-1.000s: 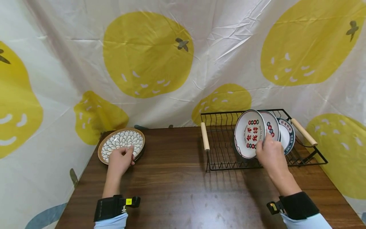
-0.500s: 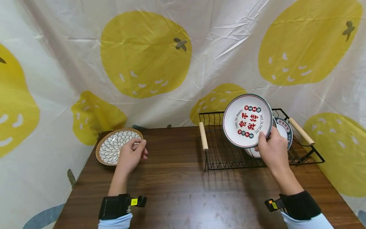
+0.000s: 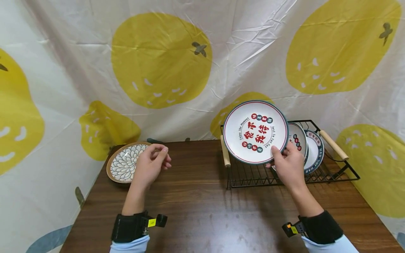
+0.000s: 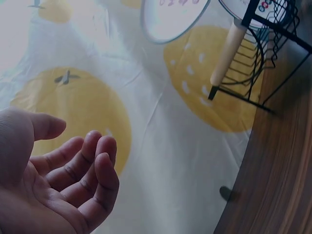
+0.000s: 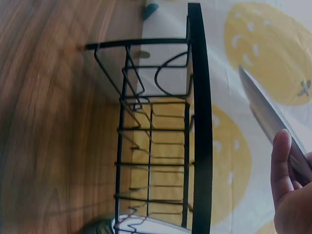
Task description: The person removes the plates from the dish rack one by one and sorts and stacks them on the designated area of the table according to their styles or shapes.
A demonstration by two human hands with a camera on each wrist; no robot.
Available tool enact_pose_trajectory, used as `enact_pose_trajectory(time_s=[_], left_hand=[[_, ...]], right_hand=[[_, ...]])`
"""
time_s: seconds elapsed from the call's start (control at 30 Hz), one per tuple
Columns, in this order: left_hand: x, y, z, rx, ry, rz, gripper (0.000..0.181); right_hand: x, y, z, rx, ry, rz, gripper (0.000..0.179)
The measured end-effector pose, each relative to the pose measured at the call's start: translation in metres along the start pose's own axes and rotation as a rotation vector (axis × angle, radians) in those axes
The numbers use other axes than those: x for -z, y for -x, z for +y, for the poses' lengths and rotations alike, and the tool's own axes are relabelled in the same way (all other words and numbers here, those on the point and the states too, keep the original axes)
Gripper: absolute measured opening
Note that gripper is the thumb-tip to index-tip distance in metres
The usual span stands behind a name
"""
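Observation:
My right hand [image 3: 289, 167] pinches the lower right rim of a white plate [image 3: 256, 131] with red lettering and a dark green edge. The plate is tilted up above the left part of a black wire dish rack [image 3: 250, 181]. In the right wrist view the plate [image 5: 273, 114] appears nearly edge-on. Two more plates stand in the rack: one with red and blue dots [image 3: 299, 140] and one with a blue lettered rim [image 3: 314, 151]. My left hand [image 3: 150, 165] holds nothing, its fingers loosely curled, beside a brown-rimmed petal-patterned plate [image 3: 123, 167] on the table.
The rack has two pale wooden handles, a left handle [image 3: 225, 151] and a right handle [image 3: 333, 144]. A white cloth with yellow fruit [image 3: 161, 59] hangs behind the dark wooden table [image 3: 196, 211].
My right hand has lifted the lettered plate out of the rack and carried it left. My left hand has moved right, away from the petal-patterned plate's middle.

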State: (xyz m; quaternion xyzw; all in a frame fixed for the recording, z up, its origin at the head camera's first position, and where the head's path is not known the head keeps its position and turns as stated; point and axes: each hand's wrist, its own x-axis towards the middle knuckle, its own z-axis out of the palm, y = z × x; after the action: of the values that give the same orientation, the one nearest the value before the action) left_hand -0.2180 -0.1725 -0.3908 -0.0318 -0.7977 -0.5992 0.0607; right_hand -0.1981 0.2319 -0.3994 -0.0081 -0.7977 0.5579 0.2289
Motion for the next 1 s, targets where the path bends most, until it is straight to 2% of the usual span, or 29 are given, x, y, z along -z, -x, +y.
enact_pose_trajectory(time_s=[0.2,0.33,0.47,0.67,0.8,0.9,1.0], left_hand=[[-0.01,0.0,0.0,-0.011,0.059,-0.04,0.025],[-0.02,-0.003,-0.001,-0.067,0.135,-0.067,0.024],[-0.03,-0.004,0.001,-0.126,0.214,-0.103,0.028],[-0.046,-0.004,0.004,-0.131,0.245,-0.16,0.035],[-0.058,-0.004,-0.001,-0.14,0.295,-0.204,0.037],[-0.064,-0.001,-0.006,-0.16,0.361,-0.209,0.039],[-0.067,0.003,-0.009,-0.192,0.419,-0.211,0.048]], right_hand=[[-0.013,0.006,-0.005,-0.005,-0.13,-0.05,0.032],[-0.021,0.009,-0.011,-0.039,-0.197,-0.093,0.033],[-0.029,0.013,-0.017,-0.057,-0.22,-0.128,0.031],[-0.037,0.02,-0.027,-0.058,-0.245,-0.175,0.032],[-0.04,0.024,-0.034,-0.047,-0.267,-0.2,0.033],[-0.042,0.025,-0.039,-0.029,-0.286,-0.212,0.033],[-0.043,0.027,-0.041,-0.017,-0.291,-0.216,0.033]])
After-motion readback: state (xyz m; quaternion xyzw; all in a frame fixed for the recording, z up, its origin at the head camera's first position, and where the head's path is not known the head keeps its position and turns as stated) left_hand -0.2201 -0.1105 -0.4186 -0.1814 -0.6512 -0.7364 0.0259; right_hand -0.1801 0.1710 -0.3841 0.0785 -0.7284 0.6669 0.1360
